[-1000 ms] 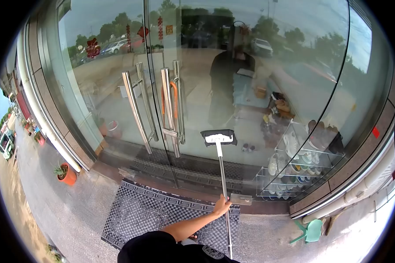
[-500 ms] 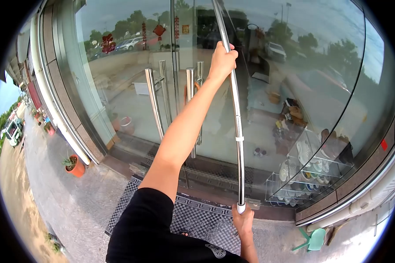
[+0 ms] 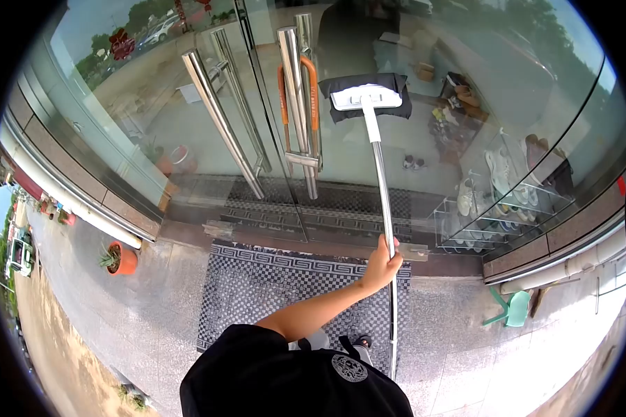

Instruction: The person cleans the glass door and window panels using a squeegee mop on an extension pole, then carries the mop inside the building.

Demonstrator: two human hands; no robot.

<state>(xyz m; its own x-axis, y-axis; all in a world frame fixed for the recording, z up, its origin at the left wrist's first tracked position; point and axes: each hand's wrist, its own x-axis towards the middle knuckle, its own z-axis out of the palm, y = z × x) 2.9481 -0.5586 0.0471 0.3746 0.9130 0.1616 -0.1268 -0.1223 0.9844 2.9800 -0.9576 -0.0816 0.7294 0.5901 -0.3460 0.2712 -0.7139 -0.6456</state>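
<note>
A flat mop [image 3: 382, 181] with a silver pole leans up along the glass door. Its white head [image 3: 358, 98] carries a dark grey cloth pad [image 3: 405, 85] and lies against the right-hand glass panel, just right of the door handles. My left hand [image 3: 381, 265] is wrapped around the pole about midway, above the doormat. Below it the pole runs down toward my body, where its lower end drops out of sight. My right hand does not show.
Steel door handles [image 3: 222, 125] stand out from the glass, with an orange U-lock [image 3: 314, 90] looped through them. A patterned doormat [image 3: 257, 285] lies underfoot. To the left is a potted plant [image 3: 123, 259]; to the right, a green chair [image 3: 516, 309]. Shoes on a rack [image 3: 494, 215] show through the glass.
The mop has come down, so its head now shows on the glass. My left hand is lower, near the door's bottom edge. My right hand has left the view, and the camera has tilted down.
</note>
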